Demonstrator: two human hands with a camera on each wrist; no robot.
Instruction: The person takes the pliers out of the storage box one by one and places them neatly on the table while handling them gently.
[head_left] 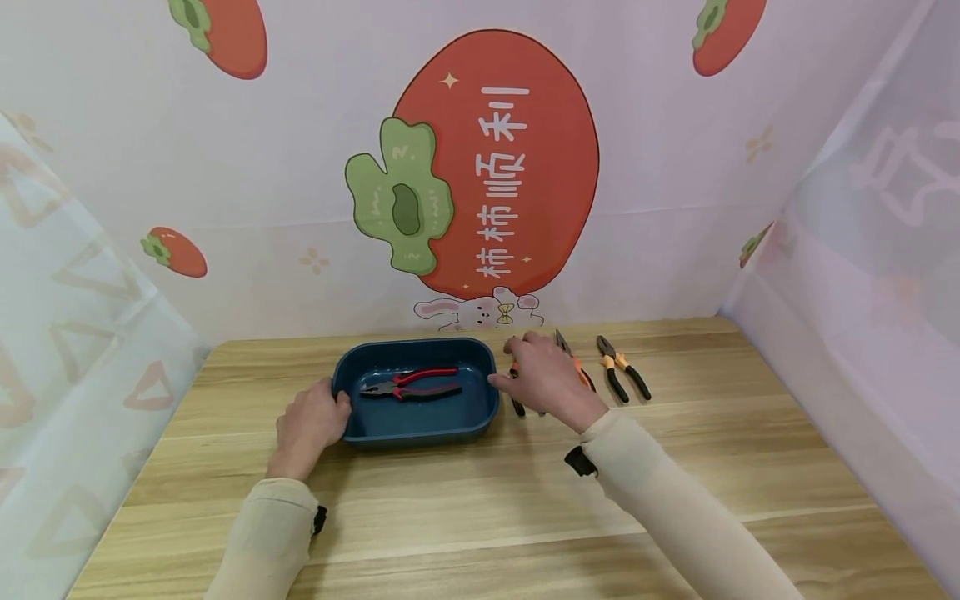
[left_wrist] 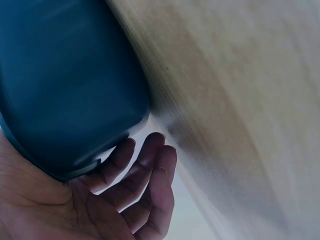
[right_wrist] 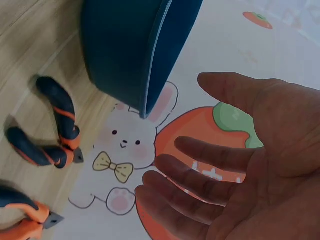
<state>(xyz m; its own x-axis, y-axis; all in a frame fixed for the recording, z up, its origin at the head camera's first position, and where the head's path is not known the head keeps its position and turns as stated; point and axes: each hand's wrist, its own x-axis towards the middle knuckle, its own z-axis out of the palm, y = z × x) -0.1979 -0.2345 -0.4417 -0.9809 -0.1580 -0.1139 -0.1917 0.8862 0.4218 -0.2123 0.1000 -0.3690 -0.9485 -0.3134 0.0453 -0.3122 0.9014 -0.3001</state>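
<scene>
At the left end of a dark blue plastic basin [head_left: 420, 439], my left hand [head_left: 309, 425] holds the rim, thumb over the edge and fingers along the outer wall. Red-and-black pliers [head_left: 427, 393] lie inside on the basin's floor. My right hand [head_left: 546, 375] hovers just right of the basin with its fingers spread and nothing in them. Below it are black-and-orange pliers [right_wrist: 65, 115], partly hidden by this hand in the head view. Long-nose pliers [head_left: 564, 343] with orange-and-black handles lie by its fingers, their handles partly covered.
Farther right on the wooden table [head_left: 465, 517] lie pliers with yellow-and-black handles [head_left: 617, 377]. A printed cloth backdrop [head_left: 300, 167] with persimmons and a rabbit rises at the table's back edge, and cloth hangs along both sides.
</scene>
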